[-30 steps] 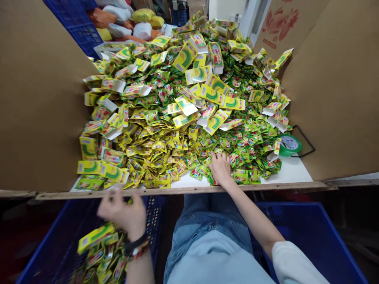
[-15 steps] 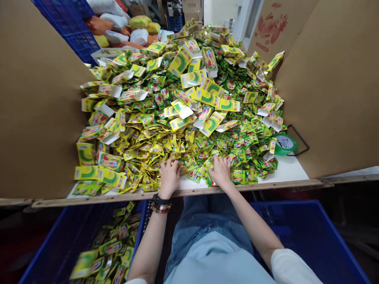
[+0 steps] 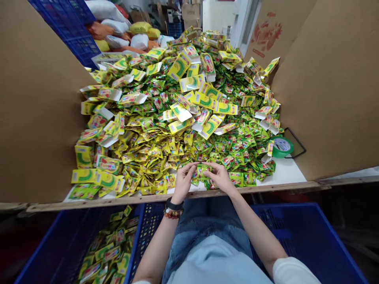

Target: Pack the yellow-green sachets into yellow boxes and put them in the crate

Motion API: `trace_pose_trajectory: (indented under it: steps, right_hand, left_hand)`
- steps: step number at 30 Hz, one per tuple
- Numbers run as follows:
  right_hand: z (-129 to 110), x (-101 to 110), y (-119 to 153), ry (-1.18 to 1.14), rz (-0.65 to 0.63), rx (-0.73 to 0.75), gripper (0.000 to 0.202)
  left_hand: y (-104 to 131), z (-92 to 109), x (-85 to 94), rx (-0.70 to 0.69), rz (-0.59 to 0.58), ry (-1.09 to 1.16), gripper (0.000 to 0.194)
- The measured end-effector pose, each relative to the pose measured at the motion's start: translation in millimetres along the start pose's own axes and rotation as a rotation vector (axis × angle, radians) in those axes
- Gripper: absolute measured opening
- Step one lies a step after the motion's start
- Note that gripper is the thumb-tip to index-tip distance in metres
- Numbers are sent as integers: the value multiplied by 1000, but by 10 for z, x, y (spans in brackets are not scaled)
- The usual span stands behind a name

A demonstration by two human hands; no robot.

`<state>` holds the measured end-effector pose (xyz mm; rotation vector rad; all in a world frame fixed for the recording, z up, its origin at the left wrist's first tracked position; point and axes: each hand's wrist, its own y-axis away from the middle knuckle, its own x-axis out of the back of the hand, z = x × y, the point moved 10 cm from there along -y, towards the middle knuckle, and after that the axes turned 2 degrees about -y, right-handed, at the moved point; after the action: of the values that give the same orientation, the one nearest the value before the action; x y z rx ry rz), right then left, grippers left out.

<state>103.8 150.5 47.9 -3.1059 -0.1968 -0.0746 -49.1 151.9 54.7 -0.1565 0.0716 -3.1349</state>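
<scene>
My left hand [image 3: 183, 182] and my right hand [image 3: 218, 177] meet near the front edge of the white table [image 3: 286, 170]. Between their fingertips is a green sachet [image 3: 202, 171], gripped from both sides. Bracelets [image 3: 173, 210] circle my left wrist. Yellow sachets [image 3: 142, 157] lie in a heap to the left of my hands, and green sachets [image 3: 237, 152] to the right. Small yellow cartons [image 3: 192, 83] with white open flaps lie scattered on top of the pile.
Cardboard walls [image 3: 334, 94] flank the pile. A roll of green tape [image 3: 281, 146] lies at the right beside a black wire frame [image 3: 296, 144]. Below the table, a blue crate [image 3: 38, 252] at left holds packets; another blue crate [image 3: 334, 244] stands at right. Sacks [image 3: 117, 27] are stacked behind.
My left hand has moved right, toward my right hand, and both now hold a green sachet between them. A blurred packet over the left crate is no longer in the air.
</scene>
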Motion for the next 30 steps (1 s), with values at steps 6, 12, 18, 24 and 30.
trace_pose_trajectory:
  steps: [6,12,18,24,30]
  right_hand:
    - [35,25,44,-200,-8,-104,39]
    - [109,301,170,-368,161,-141,33]
    - [155,402,309,-413,226,-130,37]
    - [106,641,368,-349,346,-49,35]
    - [-172,793,341,-253,489,113,28]
  left_hand:
    - [94,4,-121,-11,-43,55,43]
    - [-500,565,279,-292,242,-438,28]
    - [-1390,1010,407,-398,342,-1119,31]
    - [-1113,1104,472,-540,381,-1143,32]
    - [-247,832,262,-557,313,-1001,41]
